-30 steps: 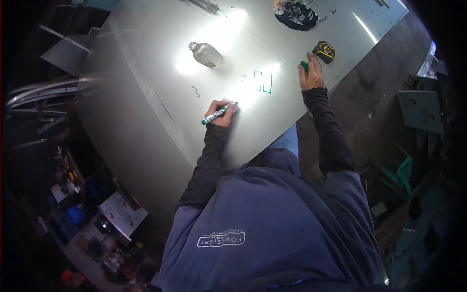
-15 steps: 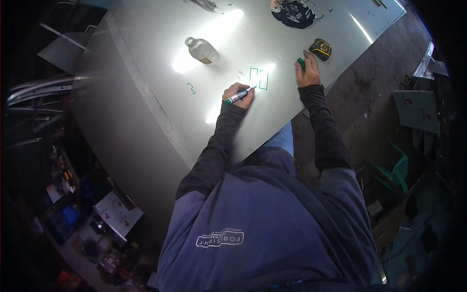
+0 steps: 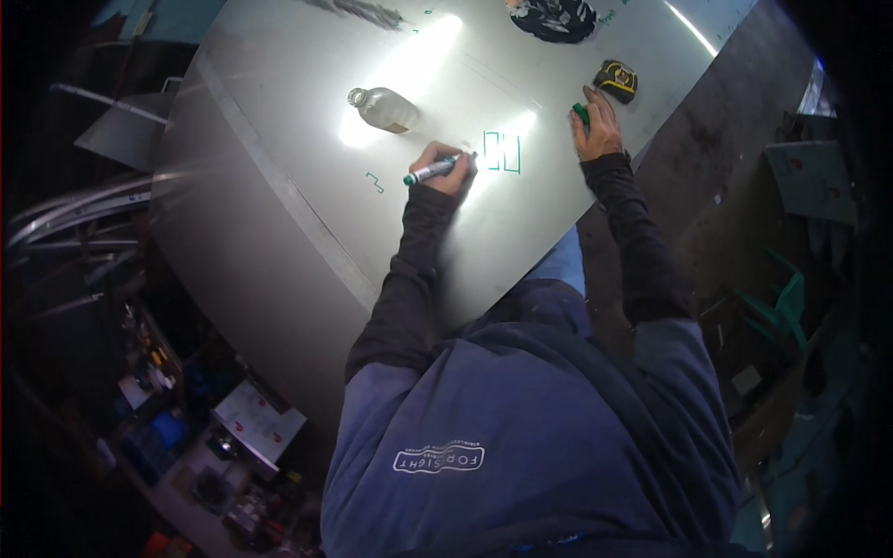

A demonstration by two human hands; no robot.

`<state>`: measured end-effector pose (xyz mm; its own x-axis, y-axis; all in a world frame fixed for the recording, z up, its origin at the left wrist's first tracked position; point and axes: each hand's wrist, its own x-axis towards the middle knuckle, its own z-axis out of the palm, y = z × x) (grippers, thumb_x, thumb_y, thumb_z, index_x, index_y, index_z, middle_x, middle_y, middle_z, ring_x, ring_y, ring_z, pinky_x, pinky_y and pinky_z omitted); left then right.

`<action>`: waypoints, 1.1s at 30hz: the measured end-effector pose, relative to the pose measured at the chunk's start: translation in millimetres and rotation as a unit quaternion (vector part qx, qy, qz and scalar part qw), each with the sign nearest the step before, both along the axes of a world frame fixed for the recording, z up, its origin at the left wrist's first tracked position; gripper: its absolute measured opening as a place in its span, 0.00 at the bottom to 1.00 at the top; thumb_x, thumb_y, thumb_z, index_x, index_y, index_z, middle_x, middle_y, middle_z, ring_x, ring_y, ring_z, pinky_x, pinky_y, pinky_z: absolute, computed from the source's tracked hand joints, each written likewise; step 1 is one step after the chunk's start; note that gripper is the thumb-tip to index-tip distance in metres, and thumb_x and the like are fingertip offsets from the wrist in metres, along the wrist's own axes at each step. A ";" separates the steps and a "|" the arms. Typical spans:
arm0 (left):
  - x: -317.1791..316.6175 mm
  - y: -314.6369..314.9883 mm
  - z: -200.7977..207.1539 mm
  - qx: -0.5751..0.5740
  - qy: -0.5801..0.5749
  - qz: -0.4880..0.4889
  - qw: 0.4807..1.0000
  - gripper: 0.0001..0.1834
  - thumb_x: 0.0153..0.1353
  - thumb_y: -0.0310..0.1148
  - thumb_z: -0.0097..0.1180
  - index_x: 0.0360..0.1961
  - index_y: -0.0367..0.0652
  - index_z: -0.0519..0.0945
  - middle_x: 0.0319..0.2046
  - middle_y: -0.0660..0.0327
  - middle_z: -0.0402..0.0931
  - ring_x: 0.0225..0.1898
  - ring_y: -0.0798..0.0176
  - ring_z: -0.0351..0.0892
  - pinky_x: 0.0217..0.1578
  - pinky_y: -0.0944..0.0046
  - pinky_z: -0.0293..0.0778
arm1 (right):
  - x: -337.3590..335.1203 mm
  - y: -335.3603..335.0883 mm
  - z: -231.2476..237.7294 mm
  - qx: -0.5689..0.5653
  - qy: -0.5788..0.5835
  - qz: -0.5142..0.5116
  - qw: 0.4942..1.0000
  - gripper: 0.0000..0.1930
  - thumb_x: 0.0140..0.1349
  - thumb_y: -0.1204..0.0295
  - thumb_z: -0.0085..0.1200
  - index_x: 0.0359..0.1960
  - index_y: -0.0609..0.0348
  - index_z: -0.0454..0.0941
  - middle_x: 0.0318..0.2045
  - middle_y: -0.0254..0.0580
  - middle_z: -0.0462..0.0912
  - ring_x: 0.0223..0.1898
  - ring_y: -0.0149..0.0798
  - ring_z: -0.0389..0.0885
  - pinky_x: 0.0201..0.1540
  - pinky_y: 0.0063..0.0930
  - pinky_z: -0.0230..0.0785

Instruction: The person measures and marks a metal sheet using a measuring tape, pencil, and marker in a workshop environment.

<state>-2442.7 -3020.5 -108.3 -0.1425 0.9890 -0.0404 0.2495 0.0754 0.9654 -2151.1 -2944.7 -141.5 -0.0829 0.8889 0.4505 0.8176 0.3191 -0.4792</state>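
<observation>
My left hand (image 3: 445,169) is closed around a green-and-white marker (image 3: 428,173). Its tip points toward two narrow green rectangles (image 3: 502,153) drawn on the pale metal-topped table (image 3: 521,219). Whether the tip touches the surface, I cannot tell. On the table to the right rests my right hand (image 3: 602,132), its thumb and fingers around a green marker cap (image 3: 580,113). Just beyond that hand sits a black-and-yellow tape measure (image 3: 616,81). Beyond the left hand is a clear glass bottle (image 3: 386,110), its neck toward the left.
A dark patterned round item (image 3: 553,20) lies at the table's far side. A green squiggle (image 3: 374,182) marks the surface left of the marker. The table's edge runs close to my body. A green plastic chair (image 3: 786,302) stands on the floor at right.
My left hand has shifted left with the marker, off the drawn rectangles to their left side. The right hand keeps the cap. The whole view has turned slightly.
</observation>
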 end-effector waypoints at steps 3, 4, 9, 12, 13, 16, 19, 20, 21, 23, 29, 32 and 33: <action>-5.4 21.0 8.8 -0.014 0.029 -0.059 0.998 0.08 0.53 0.30 0.61 0.27 0.37 0.75 0.22 0.61 0.78 0.25 0.73 0.76 0.28 0.71 0.72 | 2.7 0.1 1.3 0.006 -0.005 0.000 1.000 0.13 0.58 0.69 0.54 0.42 0.64 0.73 0.54 0.48 0.73 0.59 0.50 0.68 0.59 0.41 0.62; -6.3 26.8 8.6 -0.002 0.066 -0.085 0.994 0.09 0.52 0.30 0.62 0.27 0.37 0.75 0.22 0.61 0.78 0.24 0.73 0.75 0.28 0.72 0.72 | 3.3 0.2 2.2 0.003 -0.001 -0.009 1.000 0.13 0.58 0.69 0.54 0.42 0.64 0.73 0.54 0.48 0.73 0.59 0.50 0.68 0.59 0.41 0.62; -10.3 39.6 4.1 -0.005 0.124 -0.149 0.981 0.09 0.48 0.30 0.63 0.27 0.38 0.76 0.24 0.55 0.78 0.25 0.63 0.79 0.28 0.65 0.74 | 5.7 -0.9 3.7 0.001 -0.017 0.001 1.000 0.11 0.58 0.69 0.54 0.37 0.63 0.73 0.55 0.47 0.73 0.59 0.50 0.68 0.59 0.40 0.62; -9.1 44.0 4.7 -0.003 0.092 -0.166 0.982 0.09 0.48 0.31 0.63 0.26 0.38 0.76 0.24 0.55 0.77 0.24 0.63 0.79 0.28 0.66 0.74 | 5.2 -2.2 5.0 -0.008 -0.024 -0.006 1.000 0.09 0.58 0.69 0.55 0.35 0.63 0.73 0.55 0.47 0.73 0.59 0.50 0.68 0.59 0.40 0.62; -10.1 44.2 4.2 0.004 0.102 -0.175 0.979 0.09 0.47 0.30 0.63 0.25 0.38 0.76 0.24 0.55 0.77 0.24 0.63 0.78 0.28 0.66 0.74 | 5.3 -2.3 4.6 -0.010 -0.025 -0.009 1.000 0.09 0.58 0.69 0.55 0.35 0.63 0.73 0.55 0.47 0.73 0.59 0.50 0.68 0.59 0.40 0.62; -13.5 47.5 2.3 0.023 0.108 -0.188 0.976 0.09 0.46 0.30 0.63 0.25 0.38 0.75 0.23 0.56 0.77 0.23 0.62 0.78 0.27 0.66 0.73 | 5.1 -1.7 3.1 -0.018 -0.023 -0.005 1.000 0.09 0.58 0.69 0.55 0.34 0.63 0.73 0.55 0.47 0.73 0.59 0.51 0.68 0.59 0.40 0.62; -15.6 48.7 2.9 0.051 0.116 -0.197 0.972 0.08 0.45 0.29 0.63 0.24 0.39 0.75 0.22 0.56 0.76 0.22 0.62 0.77 0.25 0.65 0.73 | 4.4 0.4 2.7 -0.016 -0.019 0.000 1.000 0.09 0.58 0.69 0.55 0.34 0.63 0.73 0.55 0.48 0.73 0.59 0.51 0.68 0.59 0.41 0.62; -15.9 49.3 3.3 0.067 0.126 -0.201 0.969 0.08 0.45 0.29 0.62 0.23 0.39 0.75 0.22 0.57 0.75 0.21 0.61 0.76 0.25 0.64 0.72 | 4.3 0.3 3.4 -0.015 -0.019 -0.001 1.000 0.09 0.58 0.69 0.55 0.34 0.63 0.73 0.55 0.48 0.73 0.59 0.51 0.68 0.59 0.40 0.62; -16.7 49.7 2.4 0.066 0.126 -0.200 0.970 0.08 0.45 0.29 0.62 0.23 0.39 0.75 0.22 0.57 0.75 0.21 0.61 0.76 0.25 0.64 0.72 | 3.8 -0.1 3.9 -0.014 -0.019 -0.002 1.000 0.09 0.58 0.69 0.55 0.33 0.63 0.73 0.55 0.48 0.73 0.59 0.51 0.68 0.59 0.40 0.61; -17.6 51.1 -0.2 0.093 0.175 -0.208 0.958 0.09 0.47 0.30 0.63 0.26 0.39 0.75 0.23 0.59 0.76 0.23 0.68 0.75 0.27 0.70 0.71 | 3.6 -0.2 5.1 -0.013 -0.023 -0.003 1.000 0.09 0.58 0.69 0.55 0.34 0.63 0.73 0.55 0.48 0.73 0.59 0.51 0.68 0.59 0.40 0.61; -14.4 46.6 -0.4 0.037 0.092 -0.179 0.979 0.08 0.43 0.29 0.62 0.23 0.39 0.74 0.21 0.56 0.73 0.21 0.58 0.75 0.24 0.63 0.71 | 4.0 -0.6 5.4 -0.016 -0.022 -0.003 1.000 0.09 0.58 0.69 0.54 0.33 0.63 0.72 0.55 0.48 0.73 0.59 0.52 0.68 0.59 0.41 0.61; -13.8 50.2 2.1 0.077 0.121 -0.206 0.968 0.08 0.44 0.29 0.61 0.22 0.39 0.73 0.21 0.56 0.73 0.21 0.58 0.74 0.24 0.63 0.71 | 4.8 -0.6 5.3 -0.017 -0.020 -0.003 1.000 0.09 0.58 0.69 0.54 0.33 0.63 0.72 0.55 0.49 0.73 0.59 0.52 0.68 0.59 0.41 0.61; -16.5 51.2 1.1 0.077 0.121 -0.206 0.968 0.08 0.44 0.29 0.61 0.22 0.39 0.73 0.21 0.56 0.73 0.21 0.58 0.74 0.24 0.63 0.71 | 5.0 -0.7 5.3 -0.019 -0.021 -0.002 1.000 0.09 0.58 0.69 0.54 0.33 0.63 0.72 0.55 0.49 0.73 0.59 0.52 0.68 0.59 0.41 0.61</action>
